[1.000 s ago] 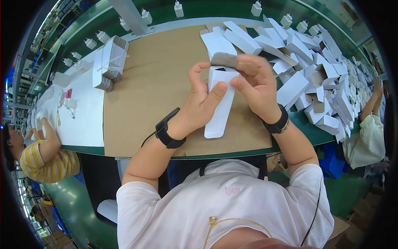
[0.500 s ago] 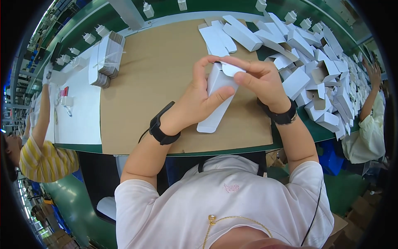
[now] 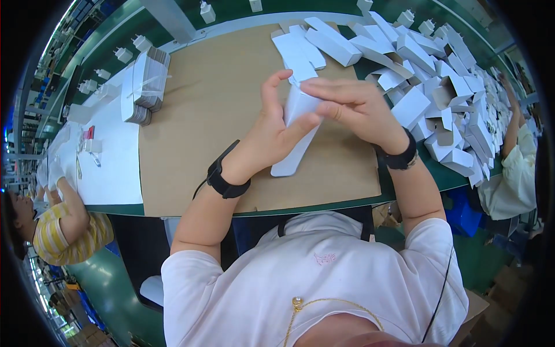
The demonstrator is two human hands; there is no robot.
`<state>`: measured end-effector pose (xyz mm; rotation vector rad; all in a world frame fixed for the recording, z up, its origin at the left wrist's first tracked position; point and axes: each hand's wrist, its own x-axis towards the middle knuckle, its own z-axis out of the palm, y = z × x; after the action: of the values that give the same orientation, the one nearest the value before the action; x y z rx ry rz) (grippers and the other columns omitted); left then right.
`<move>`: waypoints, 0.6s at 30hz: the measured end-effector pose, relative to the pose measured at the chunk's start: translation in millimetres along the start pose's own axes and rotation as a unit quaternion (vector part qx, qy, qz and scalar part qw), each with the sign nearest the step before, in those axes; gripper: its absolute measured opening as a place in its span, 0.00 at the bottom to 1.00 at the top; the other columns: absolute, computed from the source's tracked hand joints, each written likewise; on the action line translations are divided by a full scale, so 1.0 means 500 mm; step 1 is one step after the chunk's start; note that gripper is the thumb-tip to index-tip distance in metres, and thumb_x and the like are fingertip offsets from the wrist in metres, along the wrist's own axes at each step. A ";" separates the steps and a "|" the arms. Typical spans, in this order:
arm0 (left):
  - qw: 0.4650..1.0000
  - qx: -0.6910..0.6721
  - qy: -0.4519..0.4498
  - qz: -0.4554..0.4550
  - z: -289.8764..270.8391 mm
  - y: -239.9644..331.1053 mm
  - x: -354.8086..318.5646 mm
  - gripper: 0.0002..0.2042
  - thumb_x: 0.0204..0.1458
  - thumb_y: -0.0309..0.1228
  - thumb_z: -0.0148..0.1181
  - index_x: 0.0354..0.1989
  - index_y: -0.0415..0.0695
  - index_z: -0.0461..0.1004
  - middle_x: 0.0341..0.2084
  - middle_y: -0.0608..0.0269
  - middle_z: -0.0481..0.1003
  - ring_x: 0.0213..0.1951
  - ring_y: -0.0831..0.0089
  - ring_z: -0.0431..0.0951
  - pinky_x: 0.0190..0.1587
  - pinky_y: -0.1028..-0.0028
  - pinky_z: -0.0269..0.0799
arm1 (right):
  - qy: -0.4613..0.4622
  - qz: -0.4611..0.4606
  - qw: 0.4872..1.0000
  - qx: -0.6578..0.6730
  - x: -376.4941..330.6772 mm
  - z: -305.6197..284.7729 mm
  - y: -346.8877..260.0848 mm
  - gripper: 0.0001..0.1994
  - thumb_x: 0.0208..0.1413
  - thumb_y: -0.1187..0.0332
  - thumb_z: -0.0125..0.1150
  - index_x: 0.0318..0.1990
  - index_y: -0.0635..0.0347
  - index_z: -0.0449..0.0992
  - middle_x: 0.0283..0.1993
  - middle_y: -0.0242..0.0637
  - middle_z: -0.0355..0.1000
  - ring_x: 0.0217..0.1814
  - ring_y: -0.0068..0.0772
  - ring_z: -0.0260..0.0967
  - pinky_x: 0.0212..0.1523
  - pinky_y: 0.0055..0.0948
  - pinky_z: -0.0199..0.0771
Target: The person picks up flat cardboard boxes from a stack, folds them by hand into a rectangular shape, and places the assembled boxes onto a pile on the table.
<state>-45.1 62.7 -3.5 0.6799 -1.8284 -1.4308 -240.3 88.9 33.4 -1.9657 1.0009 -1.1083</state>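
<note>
A narrow white cardboard box (image 3: 299, 144) is held tilted above the brown sheet, its far end between my hands. My left hand (image 3: 266, 130) grips its left side, with the thumb across the upper face and the index finger raised off it. Over the far end lie the fingers of my right hand (image 3: 361, 110), held together, while that thumb rests on the box's face. The end flap is mostly hidden under these fingers. Just beyond my hands are flat white box blanks (image 3: 296, 52).
Brown cardboard sheet (image 3: 196, 127) covers the bench in front of me. A heap of white boxes (image 3: 428, 87), some with open ends, rises at the right. Banded flat cartons (image 3: 144, 84) stand at the left. Co-workers sit on both sides; white plug adapters (image 3: 207, 13) line the back.
The flap visible at the box's far end is now covered by my right fingers, which have straightened over it. My left index finger has lifted. The left co-worker's arm has drawn back.
</note>
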 end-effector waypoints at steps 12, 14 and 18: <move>0.986 0.100 0.127 -0.051 -0.018 -0.008 0.015 0.21 0.49 0.36 0.58 0.48 0.38 0.62 0.34 0.60 0.68 0.28 0.79 0.68 0.33 0.77 0.67 | 0.408 0.077 0.779 -0.471 -0.020 -0.353 -0.055 0.17 0.53 0.57 0.55 0.48 0.52 0.73 0.43 0.36 0.74 0.43 0.25 0.70 0.45 0.23 0.67; 0.983 0.119 0.126 -0.057 -0.016 -0.007 0.011 0.21 0.49 0.36 0.58 0.48 0.38 0.63 0.33 0.59 0.68 0.27 0.77 0.68 0.33 0.76 0.68 | 0.217 -0.014 0.907 -0.360 0.035 -0.237 0.062 0.15 0.50 0.63 0.57 0.45 0.57 0.73 0.37 0.35 0.75 0.36 0.25 0.71 0.39 0.22 0.68; 0.974 0.164 0.153 -0.040 -0.028 -0.025 0.009 0.19 0.48 0.36 0.57 0.46 0.39 0.64 0.32 0.57 0.69 0.26 0.72 0.69 0.32 0.73 0.68 | 0.037 0.115 0.903 -0.412 0.125 0.024 0.130 0.20 0.47 0.60 0.58 0.45 0.62 0.69 0.32 0.50 0.73 0.36 0.49 0.71 0.37 0.39 0.70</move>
<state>-36.9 47.6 -12.7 1.0863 -1.8189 -1.0109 -227.1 5.5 -1.0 -2.3397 1.9156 -0.6647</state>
